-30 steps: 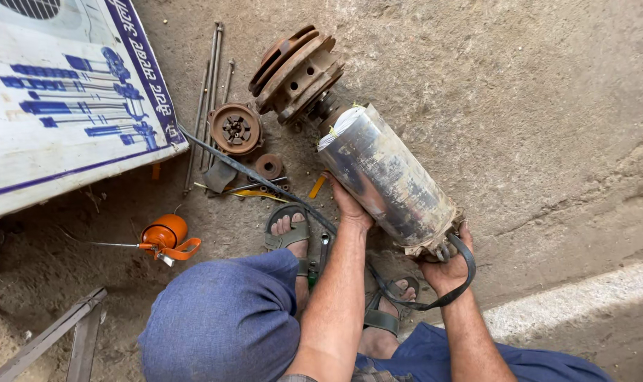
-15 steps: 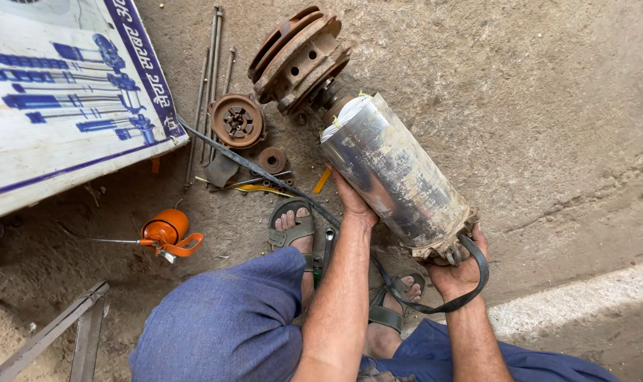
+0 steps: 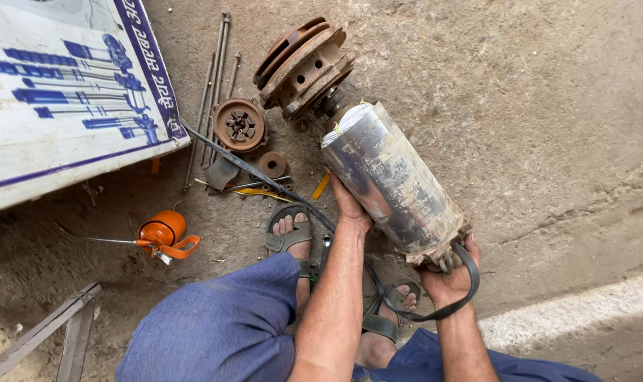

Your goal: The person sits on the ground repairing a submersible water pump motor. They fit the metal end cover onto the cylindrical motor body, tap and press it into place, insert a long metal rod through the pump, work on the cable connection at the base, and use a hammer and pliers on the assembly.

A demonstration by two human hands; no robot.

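The left hand (image 3: pixel 349 206) cups the side of the steel cylinder (image 3: pixel 392 185), which lies tilted above the sandalled feet, while the right hand (image 3: pixel 449 279) grips its lower end and a black cable (image 3: pixel 470 283). Just beyond its top end sit a rusty housing (image 3: pixel 303 64), a round disc (image 3: pixel 240 125) and thin rods (image 3: pixel 211 85). An orange oil can (image 3: pixel 162 232) lies well to the left, below a white board (image 3: pixel 59 92).

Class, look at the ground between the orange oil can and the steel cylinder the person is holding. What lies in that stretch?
In the head view, between the orange oil can and the steel cylinder lies the person's sandalled foot, with a dark flat cable running past it.
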